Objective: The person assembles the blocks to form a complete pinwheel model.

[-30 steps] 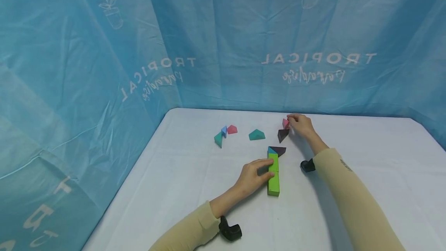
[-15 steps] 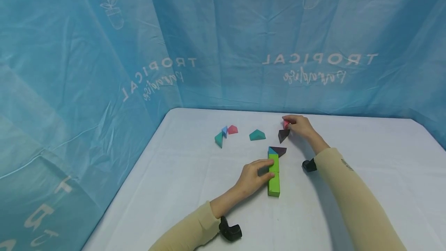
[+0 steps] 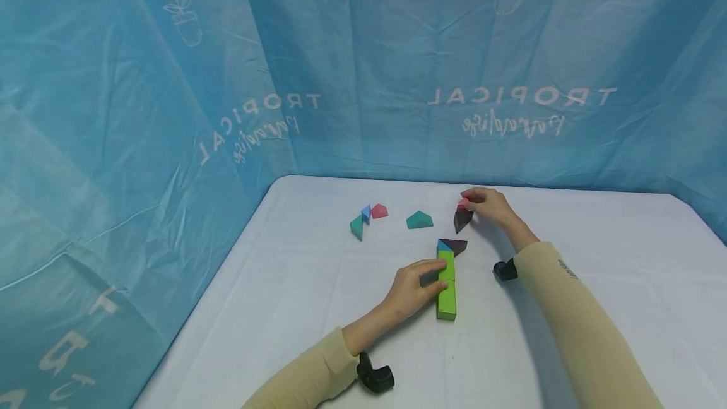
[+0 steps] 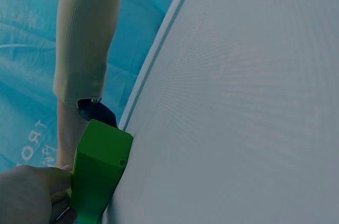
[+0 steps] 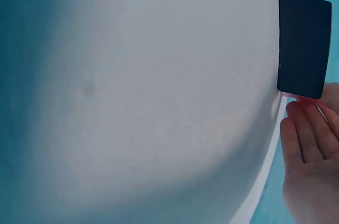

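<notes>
On the white table (image 3: 318, 308) lies a row of green blocks (image 3: 446, 286), capped at its far end by a blue piece (image 3: 440, 245) and a dark triangle (image 3: 456, 245). My left hand (image 3: 417, 284) rests against the row's left side, thumb and fingers touching a green block (image 4: 98, 168). Farther back, my right hand (image 3: 490, 204) pinches a small pink block (image 3: 462, 204) right above another dark triangle (image 3: 462, 220). In the right wrist view that dark block (image 5: 303, 45) lies just beyond my fingers (image 5: 304, 134), with only a pink sliver showing.
A teal wedge (image 3: 419, 220) lies mid-table. At the back left sit a teal piece (image 3: 356, 227), a blue piece (image 3: 366, 213) and a pink piece (image 3: 378, 210) close together. Blue printed sheeting (image 3: 170, 81) walls the table's left and far sides.
The right hand has shifted the pink block slightly left and down, onto the dark triangle. The left hand and green row have not moved.
</notes>
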### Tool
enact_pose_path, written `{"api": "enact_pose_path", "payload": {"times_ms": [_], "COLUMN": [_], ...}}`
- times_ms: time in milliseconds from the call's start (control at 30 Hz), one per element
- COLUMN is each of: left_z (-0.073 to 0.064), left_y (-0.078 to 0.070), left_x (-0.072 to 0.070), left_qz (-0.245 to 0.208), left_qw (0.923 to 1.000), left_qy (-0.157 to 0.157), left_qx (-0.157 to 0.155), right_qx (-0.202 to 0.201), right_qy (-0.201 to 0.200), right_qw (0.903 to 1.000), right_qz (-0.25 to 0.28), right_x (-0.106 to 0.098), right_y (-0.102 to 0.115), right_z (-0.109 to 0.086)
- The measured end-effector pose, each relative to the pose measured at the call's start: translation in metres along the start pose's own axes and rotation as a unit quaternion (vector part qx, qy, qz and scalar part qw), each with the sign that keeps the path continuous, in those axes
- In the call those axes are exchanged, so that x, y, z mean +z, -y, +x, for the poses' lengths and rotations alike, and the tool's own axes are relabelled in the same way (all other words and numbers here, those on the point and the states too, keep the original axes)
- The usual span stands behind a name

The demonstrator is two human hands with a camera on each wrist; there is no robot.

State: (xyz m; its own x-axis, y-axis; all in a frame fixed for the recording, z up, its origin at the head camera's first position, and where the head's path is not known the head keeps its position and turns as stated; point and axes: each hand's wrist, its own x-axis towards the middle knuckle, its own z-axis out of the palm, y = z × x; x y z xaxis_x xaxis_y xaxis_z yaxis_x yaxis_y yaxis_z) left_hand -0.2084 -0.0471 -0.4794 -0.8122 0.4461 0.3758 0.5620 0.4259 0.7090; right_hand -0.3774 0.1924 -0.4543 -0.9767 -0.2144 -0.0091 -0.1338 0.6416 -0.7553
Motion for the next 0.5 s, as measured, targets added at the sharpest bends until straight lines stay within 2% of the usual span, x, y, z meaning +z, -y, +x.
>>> {"api": "enact_pose_path", "payload": {"times_ms": [133, 267, 400, 500], "left_z": [-0.001, -0.002, -0.001, -0.001], "left_y": [0.000, -0.001, 0.000, 0.000], "left_x": [-0.001, -0.001, -0.001, 0.000], "left_qz": [0.001, 0.002, 0.001, 0.000], "left_qw": [1.0000, 1.0000, 1.0000, 1.0000], "left_qy": [0.000, 0.001, 0.001, 0.000], "left_qx": [0.000, 0.001, 0.002, 0.002], "right_qx": [0.003, 0.007, 0.012, 0.012], "right_qy": [-0.036, -0.075, -0.083, -0.077], "right_qw": [0.9990, 0.9928, 0.9866, 0.9856], "right_qz": [0.027, 0.093, 0.140, 0.150], "right_x": [-0.001, -0.003, -0.004, -0.001], "right_y": [0.002, 0.011, 0.027, 0.040], "right_z": [-0.003, -0.009, -0.017, -0.027]}}
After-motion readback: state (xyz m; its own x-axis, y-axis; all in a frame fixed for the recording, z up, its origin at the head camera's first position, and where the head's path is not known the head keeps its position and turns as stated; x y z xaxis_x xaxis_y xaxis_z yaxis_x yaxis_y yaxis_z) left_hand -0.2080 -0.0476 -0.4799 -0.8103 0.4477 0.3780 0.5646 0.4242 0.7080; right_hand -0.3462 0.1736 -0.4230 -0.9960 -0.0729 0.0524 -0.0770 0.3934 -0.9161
